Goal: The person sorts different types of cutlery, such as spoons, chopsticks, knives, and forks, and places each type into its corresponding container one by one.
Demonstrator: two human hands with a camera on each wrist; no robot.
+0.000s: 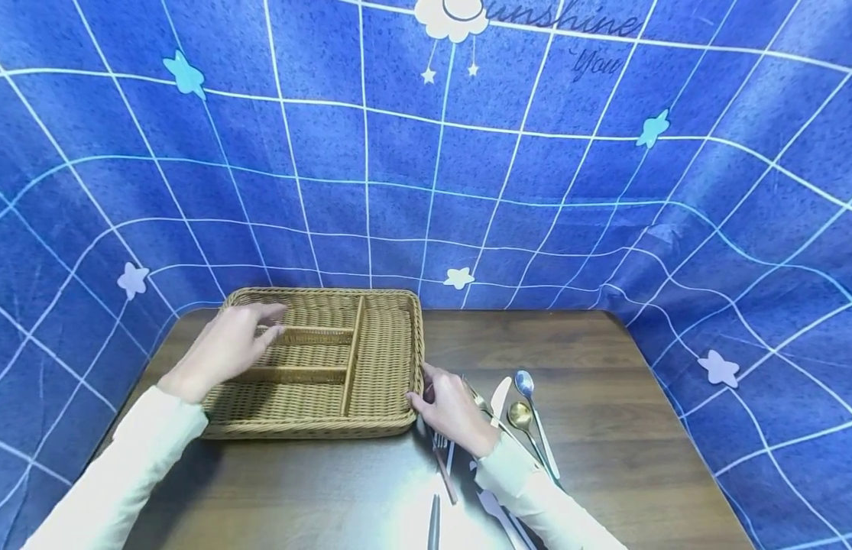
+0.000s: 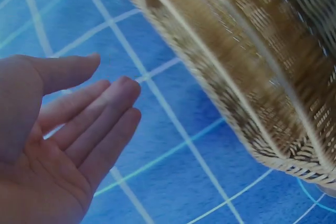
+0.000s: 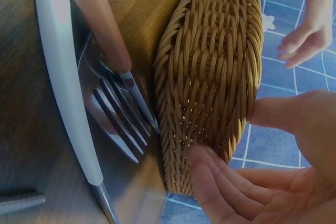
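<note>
A wicker basket (image 1: 386, 355) with wooden dividers and several compartments stands on the table against the blue cloth. My left hand (image 1: 228, 345) hovers over its left part, fingers loosely extended and holding nothing. In the left wrist view the left hand (image 2: 73, 129) is apart from the basket (image 2: 210, 72). At the basket's right end, my right hand (image 1: 458, 405) grips the wall near the front corner. In the right wrist view its thumb (image 3: 275, 113) lies at the rim and its fingers touch the woven outer side. A fork (image 3: 118, 119) lies close beside that wall.
Cutlery lies around and under my right forearm: a silver spoon (image 1: 524, 382), a gold spoon (image 1: 519, 415), a white-looking knife (image 1: 500, 399) and several other pieces. A dark handle (image 1: 434, 523) lies near the front. Blue gridded cloth (image 1: 398, 153) surrounds the wooden table (image 1: 604, 382).
</note>
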